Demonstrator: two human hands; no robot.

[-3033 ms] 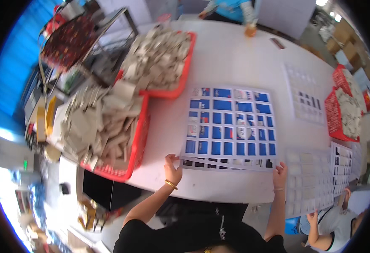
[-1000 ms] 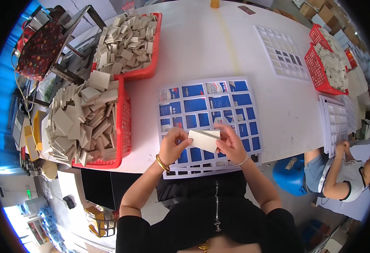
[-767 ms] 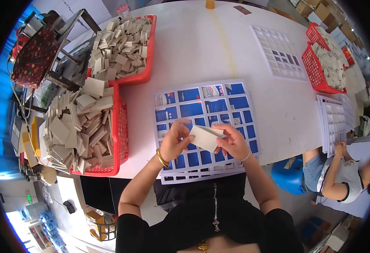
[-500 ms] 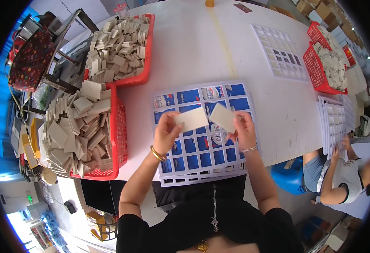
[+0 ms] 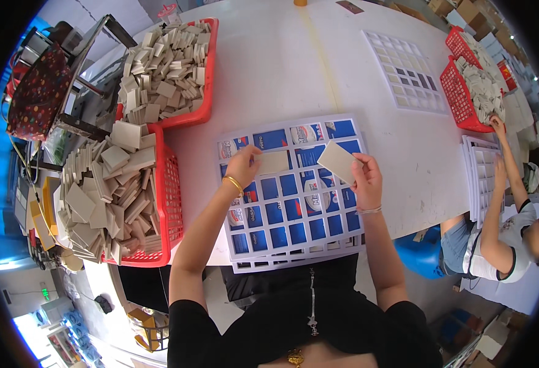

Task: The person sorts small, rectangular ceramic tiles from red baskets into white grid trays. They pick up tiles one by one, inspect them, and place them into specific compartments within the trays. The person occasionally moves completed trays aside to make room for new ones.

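My left hand is closed at the left edge of a beige rectangular tile, which is low over a cell in the second row of a white grid tray. I cannot tell whether that tile rests fully in the cell. In my right hand a second beige tile is pinched at its right corner, tilted above the tray's right part. Blue printed card shows through the tray's other cells. More white trays lie beneath it.
Two red baskets heaped with beige tiles, a near one and a far one, stand at left. At right are another grid tray, a red tile basket and stacked trays. A co-worker's hand reaches that basket.
My left hand has lowered its tile toward the tray's second row. My right hand has moved right with its tile, apart from the left. The co-worker's hand has risen to the red basket.
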